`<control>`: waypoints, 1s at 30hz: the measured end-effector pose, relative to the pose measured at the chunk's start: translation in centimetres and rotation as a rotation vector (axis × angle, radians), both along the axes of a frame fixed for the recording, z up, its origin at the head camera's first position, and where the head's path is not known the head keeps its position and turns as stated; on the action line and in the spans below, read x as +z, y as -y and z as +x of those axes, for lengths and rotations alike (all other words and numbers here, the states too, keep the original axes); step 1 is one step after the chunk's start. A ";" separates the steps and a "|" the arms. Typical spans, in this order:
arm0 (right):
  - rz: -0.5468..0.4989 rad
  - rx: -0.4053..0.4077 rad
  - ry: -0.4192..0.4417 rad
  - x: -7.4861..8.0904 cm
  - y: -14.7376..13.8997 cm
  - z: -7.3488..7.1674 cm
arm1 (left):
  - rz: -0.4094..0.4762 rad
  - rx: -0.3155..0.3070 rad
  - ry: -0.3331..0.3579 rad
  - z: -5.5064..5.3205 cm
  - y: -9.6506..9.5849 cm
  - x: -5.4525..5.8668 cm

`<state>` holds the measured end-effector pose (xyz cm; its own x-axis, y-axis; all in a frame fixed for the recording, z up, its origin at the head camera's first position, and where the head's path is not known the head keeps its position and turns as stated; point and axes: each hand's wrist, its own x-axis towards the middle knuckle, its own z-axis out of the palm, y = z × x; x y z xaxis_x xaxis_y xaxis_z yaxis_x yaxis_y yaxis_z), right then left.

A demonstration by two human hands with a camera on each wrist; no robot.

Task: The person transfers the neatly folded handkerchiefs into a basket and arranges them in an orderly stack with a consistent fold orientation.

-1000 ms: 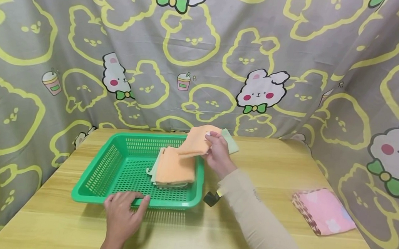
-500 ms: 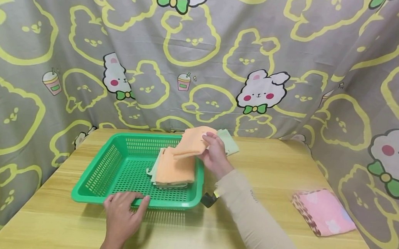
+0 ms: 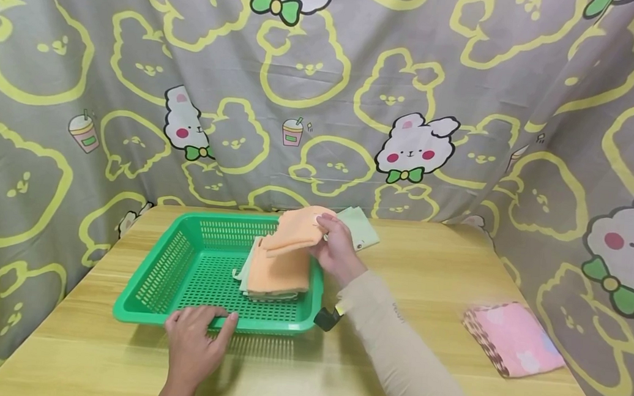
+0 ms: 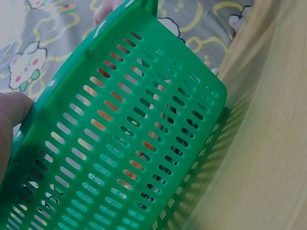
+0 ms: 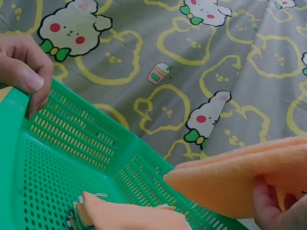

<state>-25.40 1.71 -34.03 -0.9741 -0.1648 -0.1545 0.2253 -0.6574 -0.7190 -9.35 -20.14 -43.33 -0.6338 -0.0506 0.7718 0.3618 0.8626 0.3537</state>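
Observation:
My right hand (image 3: pixel 337 243) pinches a folded orange towel (image 3: pixel 296 228) above the right side of the green plastic basket (image 3: pixel 145 317). In the right wrist view, the held towel (image 5: pixel 230 179) hangs over the stack, with the thumb and fingers at its edge. Beneath it in the basket lies a stack of folded towels (image 3: pixel 278 275), an orange one on top and pale green edges below. My left hand (image 3: pixel 196 343) grips the basket's near rim, fingers curled over it. The left wrist view shows the slotted outer basket wall (image 4: pixel 115 129) and part of the left thumb.
A folded pale green towel (image 3: pixel 358 226) lies on the table behind my right hand. Farther right sits a folded pink towel (image 3: pixel 517 341) with a brown checked edge. A patterned grey curtain (image 3: pixel 324 88) closes off the back and sides of the wooden table (image 3: pixel 427 279).
My right hand has moved left with the orange towel, bringing it farther over the stack in the basket. More of the pale green towel shows behind. My left hand stays on the rim.

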 end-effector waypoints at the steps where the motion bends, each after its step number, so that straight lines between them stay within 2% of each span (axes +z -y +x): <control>1: -0.005 0.004 -0.004 -0.1 0.1 0.0 | 0.000 0.000 0.000 0.0 0.0 0.0; 7: 0.009 0.024 -0.026 -0.6 0.6 0.0 | 0.002 -0.002 -0.002 0.1 0.0 0.1; 19: 0.057 0.063 -0.018 -1.4 1.6 -0.2 | 0.007 0.006 0.010 0.2 -0.1 0.1; 30: 0.122 0.056 -0.023 -2.2 2.5 -0.5 | 0.004 -0.001 -0.008 0.1 -0.1 0.2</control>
<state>-25.88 -0.77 -36.24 -0.9675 -0.2005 -0.1542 0.2415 -0.5513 -0.7986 -9.27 -20.01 -43.17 -0.6273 -0.0529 0.7770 0.3660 0.8606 0.3541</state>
